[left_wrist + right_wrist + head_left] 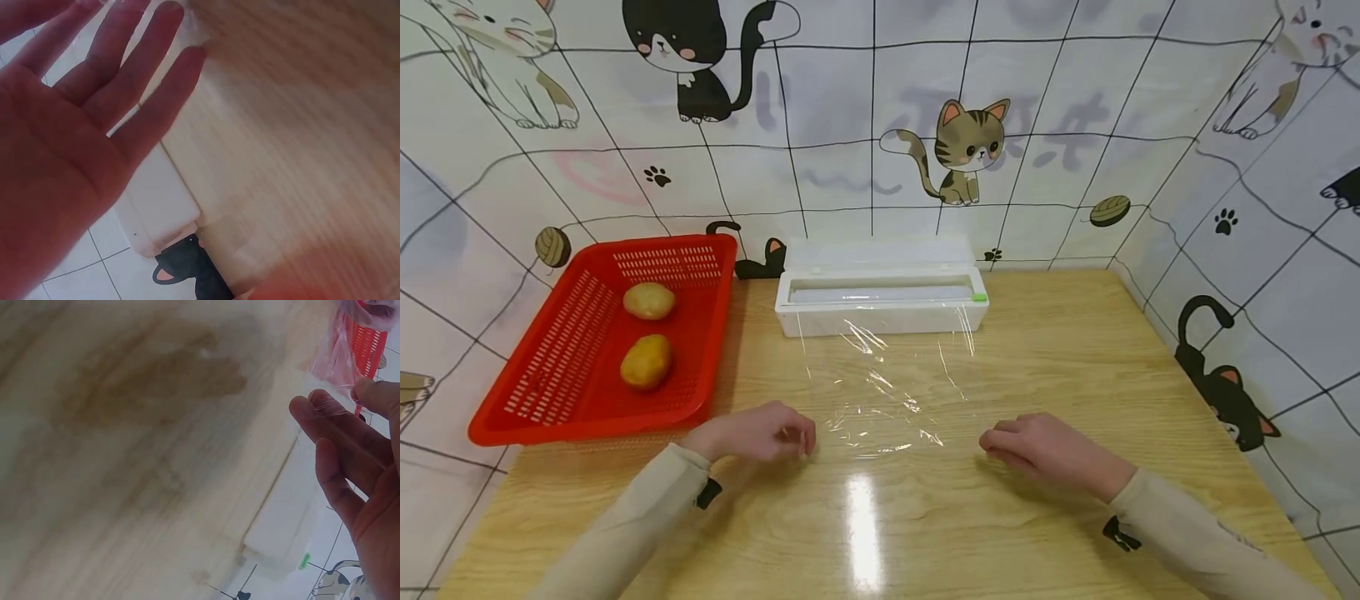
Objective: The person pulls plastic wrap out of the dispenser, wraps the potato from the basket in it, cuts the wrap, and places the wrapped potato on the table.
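Observation:
A sheet of clear cling film (887,392) stretches toward me from a white cling film box (880,321), whose lid stands raised at the back. My left hand (763,432) pinches the film near its left front corner. On the other side my right hand (1052,450) pinches the right corner between thumb and fingers. In the right wrist view, gathered film (340,362) runs to that thumb, while the other fingers are loosely bent. The left wrist view shows the left palm (56,144) with its lower fingers extended; the pinch is at the top edge, partly cut off.
A red plastic basket (722,317) stands at the left, close to my left hand, with two potatoes, one pale (649,301) and one yellower (646,362). A green slider (979,297) sits at the box's right end. Cat-patterned sheeting (820,175) surrounds the wooden table (1045,350).

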`<state>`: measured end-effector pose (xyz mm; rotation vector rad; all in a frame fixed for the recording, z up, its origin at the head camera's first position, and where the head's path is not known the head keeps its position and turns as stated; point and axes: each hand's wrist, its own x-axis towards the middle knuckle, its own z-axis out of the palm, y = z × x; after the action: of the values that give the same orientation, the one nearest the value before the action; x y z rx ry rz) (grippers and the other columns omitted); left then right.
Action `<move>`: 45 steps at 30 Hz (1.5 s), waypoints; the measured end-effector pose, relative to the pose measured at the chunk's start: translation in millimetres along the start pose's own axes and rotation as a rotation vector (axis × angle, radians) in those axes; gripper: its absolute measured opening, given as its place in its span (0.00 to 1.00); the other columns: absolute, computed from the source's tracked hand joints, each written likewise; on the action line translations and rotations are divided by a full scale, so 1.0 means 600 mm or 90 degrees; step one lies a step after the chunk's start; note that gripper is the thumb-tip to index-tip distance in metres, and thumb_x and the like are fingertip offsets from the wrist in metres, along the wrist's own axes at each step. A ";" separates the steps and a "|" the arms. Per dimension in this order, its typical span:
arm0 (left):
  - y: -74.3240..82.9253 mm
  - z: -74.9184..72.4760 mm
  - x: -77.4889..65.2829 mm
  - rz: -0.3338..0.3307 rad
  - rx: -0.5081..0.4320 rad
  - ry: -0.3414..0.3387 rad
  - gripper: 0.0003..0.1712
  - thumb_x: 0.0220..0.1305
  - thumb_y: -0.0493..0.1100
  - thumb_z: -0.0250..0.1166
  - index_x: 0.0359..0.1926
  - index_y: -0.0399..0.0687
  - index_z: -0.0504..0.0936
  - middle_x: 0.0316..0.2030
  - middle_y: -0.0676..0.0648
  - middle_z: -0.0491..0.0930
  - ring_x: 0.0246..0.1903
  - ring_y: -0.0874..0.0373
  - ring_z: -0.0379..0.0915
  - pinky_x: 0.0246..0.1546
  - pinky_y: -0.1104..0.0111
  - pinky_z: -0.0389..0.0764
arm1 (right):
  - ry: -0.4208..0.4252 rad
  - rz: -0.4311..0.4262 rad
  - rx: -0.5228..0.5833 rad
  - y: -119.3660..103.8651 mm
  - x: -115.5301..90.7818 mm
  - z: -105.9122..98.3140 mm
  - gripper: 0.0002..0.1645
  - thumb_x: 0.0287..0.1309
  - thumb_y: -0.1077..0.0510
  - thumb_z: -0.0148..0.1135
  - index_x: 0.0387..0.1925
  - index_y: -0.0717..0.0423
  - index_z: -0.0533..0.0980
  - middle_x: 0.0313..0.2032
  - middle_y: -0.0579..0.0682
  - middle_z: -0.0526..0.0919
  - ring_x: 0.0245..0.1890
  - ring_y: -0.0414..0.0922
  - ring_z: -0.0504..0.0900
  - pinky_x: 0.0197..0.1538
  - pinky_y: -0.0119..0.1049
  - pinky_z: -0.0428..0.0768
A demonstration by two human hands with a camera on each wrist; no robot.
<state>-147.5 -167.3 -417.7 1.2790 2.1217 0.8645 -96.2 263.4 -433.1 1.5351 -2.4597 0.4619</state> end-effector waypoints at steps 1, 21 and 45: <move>0.001 0.001 0.000 -0.002 0.003 -0.006 0.11 0.57 0.25 0.57 0.34 0.40 0.81 0.32 0.49 0.82 0.33 0.66 0.73 0.41 0.68 0.78 | -0.007 0.005 0.007 -0.001 -0.001 0.001 0.06 0.69 0.57 0.55 0.41 0.51 0.78 0.36 0.40 0.81 0.31 0.36 0.80 0.33 0.32 0.78; 0.025 0.020 0.001 -0.151 -0.019 -0.118 0.08 0.61 0.34 0.62 0.26 0.44 0.84 0.17 0.62 0.70 0.19 0.72 0.62 0.21 0.77 0.66 | -0.045 0.036 0.023 -0.017 -0.005 0.009 0.03 0.65 0.59 0.59 0.36 0.47 0.75 0.36 0.37 0.72 0.25 0.30 0.66 0.29 0.22 0.68; 0.033 -0.012 -0.010 -0.235 0.097 -0.093 0.19 0.58 0.38 0.62 0.11 0.43 0.76 0.09 0.61 0.65 0.13 0.69 0.57 0.16 0.76 0.57 | -0.003 0.052 0.056 -0.016 -0.004 0.010 0.02 0.64 0.59 0.59 0.36 0.47 0.76 0.34 0.35 0.72 0.25 0.28 0.66 0.27 0.21 0.68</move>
<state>-138.9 -167.9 -397.6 0.9408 2.2398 0.4471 -86.5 259.5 -438.2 1.4725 -2.5454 0.5887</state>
